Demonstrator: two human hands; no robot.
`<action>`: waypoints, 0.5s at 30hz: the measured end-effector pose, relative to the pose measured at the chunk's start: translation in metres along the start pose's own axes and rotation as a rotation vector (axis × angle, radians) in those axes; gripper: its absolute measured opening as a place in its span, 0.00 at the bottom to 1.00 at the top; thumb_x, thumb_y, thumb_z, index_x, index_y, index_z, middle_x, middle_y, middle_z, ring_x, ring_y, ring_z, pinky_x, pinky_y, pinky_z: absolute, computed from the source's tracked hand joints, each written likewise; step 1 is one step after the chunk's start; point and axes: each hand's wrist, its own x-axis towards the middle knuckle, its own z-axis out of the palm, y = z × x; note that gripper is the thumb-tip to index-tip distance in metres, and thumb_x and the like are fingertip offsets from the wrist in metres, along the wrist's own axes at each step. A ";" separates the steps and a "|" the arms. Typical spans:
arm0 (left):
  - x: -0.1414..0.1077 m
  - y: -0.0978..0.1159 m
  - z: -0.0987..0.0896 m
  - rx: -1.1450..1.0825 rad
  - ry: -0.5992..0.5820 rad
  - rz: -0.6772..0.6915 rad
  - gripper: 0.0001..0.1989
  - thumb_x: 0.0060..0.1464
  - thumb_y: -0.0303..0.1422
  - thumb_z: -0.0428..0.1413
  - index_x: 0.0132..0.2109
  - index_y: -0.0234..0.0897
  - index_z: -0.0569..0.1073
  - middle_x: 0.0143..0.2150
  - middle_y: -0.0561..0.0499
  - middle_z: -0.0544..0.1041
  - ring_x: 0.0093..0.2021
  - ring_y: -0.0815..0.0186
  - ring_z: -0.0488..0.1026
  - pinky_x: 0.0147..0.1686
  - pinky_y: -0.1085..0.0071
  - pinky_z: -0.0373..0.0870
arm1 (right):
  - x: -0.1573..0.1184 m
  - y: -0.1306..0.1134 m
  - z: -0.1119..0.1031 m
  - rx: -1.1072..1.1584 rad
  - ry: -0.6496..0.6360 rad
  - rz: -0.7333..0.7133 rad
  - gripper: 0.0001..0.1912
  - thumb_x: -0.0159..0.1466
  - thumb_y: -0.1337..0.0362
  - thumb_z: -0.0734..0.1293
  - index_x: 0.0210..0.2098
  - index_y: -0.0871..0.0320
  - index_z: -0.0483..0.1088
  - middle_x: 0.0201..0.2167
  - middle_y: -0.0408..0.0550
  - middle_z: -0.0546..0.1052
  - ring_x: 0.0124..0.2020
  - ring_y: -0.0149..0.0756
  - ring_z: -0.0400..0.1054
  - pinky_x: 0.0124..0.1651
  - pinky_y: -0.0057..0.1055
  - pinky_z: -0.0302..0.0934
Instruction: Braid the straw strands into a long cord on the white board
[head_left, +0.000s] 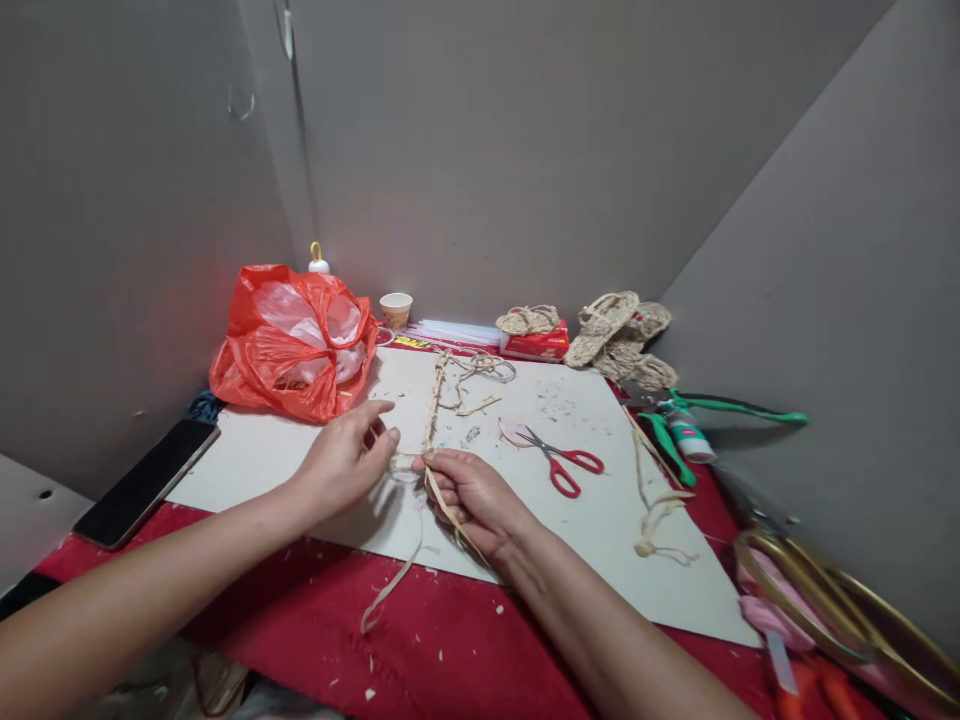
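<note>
A braided straw cord (434, 400) runs down the middle of the white board, with loose flat strands at its near end. My right hand (476, 495) pinches that near end between thumb and fingers, and a pale strand (454, 517) hangs across its fingers. Just left of the cord is my left hand (349, 450), its thumb and forefinger apart with nothing visibly gripped. A short strand passes close to its fingertips. Another long strand (391, 590) trails over the board's front edge. Red-handled scissors (562, 465) lie partly open to the right of the cord.
The white board (600, 560) rests on a red cloth (420, 640). A red plastic bag (292, 345), a phone (146, 483) and a paper cup (396, 310) stand or lie leftward. Woven straw sandals (611, 325), green-handled pliers (739, 405) and gold-handled shears (802, 600) are rightward.
</note>
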 end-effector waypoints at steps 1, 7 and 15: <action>0.005 -0.003 0.001 -0.047 -0.006 0.008 0.21 0.54 0.37 0.49 0.53 0.31 0.67 0.36 0.47 0.73 0.36 0.65 0.68 0.37 0.72 0.62 | 0.000 -0.001 0.000 0.003 -0.003 0.008 0.10 0.47 0.64 0.70 0.26 0.63 0.67 0.12 0.28 0.48 0.14 0.17 0.34 0.14 0.17 0.27; 0.025 -0.012 0.027 -0.400 -0.456 -0.122 0.11 0.55 0.36 0.45 0.30 0.34 0.66 0.23 0.55 0.64 0.24 0.71 0.60 0.27 0.75 0.59 | 0.000 -0.006 -0.008 0.009 -0.051 0.062 0.12 0.49 0.63 0.71 0.23 0.62 0.64 0.13 0.28 0.47 0.14 0.17 0.33 0.14 0.17 0.27; 0.031 -0.017 0.024 -0.229 -0.466 0.002 0.12 0.56 0.32 0.44 0.29 0.35 0.68 0.24 0.55 0.67 0.26 0.71 0.62 0.30 0.75 0.58 | 0.001 -0.013 -0.021 -0.058 -0.084 0.134 0.12 0.53 0.59 0.70 0.25 0.62 0.67 0.13 0.30 0.47 0.14 0.17 0.34 0.14 0.18 0.29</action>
